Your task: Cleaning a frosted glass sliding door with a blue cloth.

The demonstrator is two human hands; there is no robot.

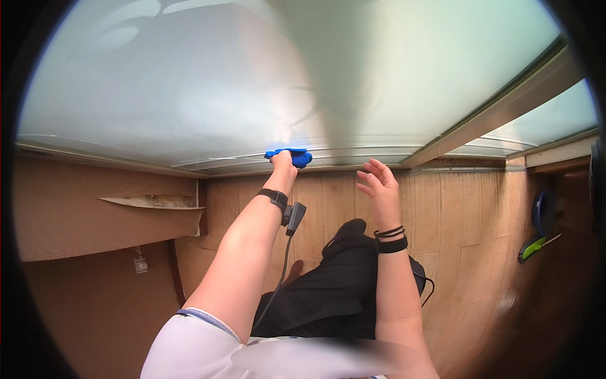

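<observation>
A blue cloth (301, 157) is gripped in my left hand (283, 163), pressed against the lower part of a large frosted glass panel (203, 94). My left arm reaches forward, with a black wrist strap and a cabled device at the wrist. To its right, my right hand (382, 189) hovers in front of the panel's bottom edge, holding nothing, its fingers apart and slightly curled. Dark bands circle that wrist. Thin horizontal lines run along the foot of the glass, just above the bottom frame rail (331, 167).
Wood-look floor (454, 227) lies below. At left a brown wall panel (94, 218) has a torn, peeling strip, with a white socket (140, 266) beneath. A metal frame post (497, 97) divides the glass at right. A green brush (532, 247) and a blue round object (542, 212) are far right.
</observation>
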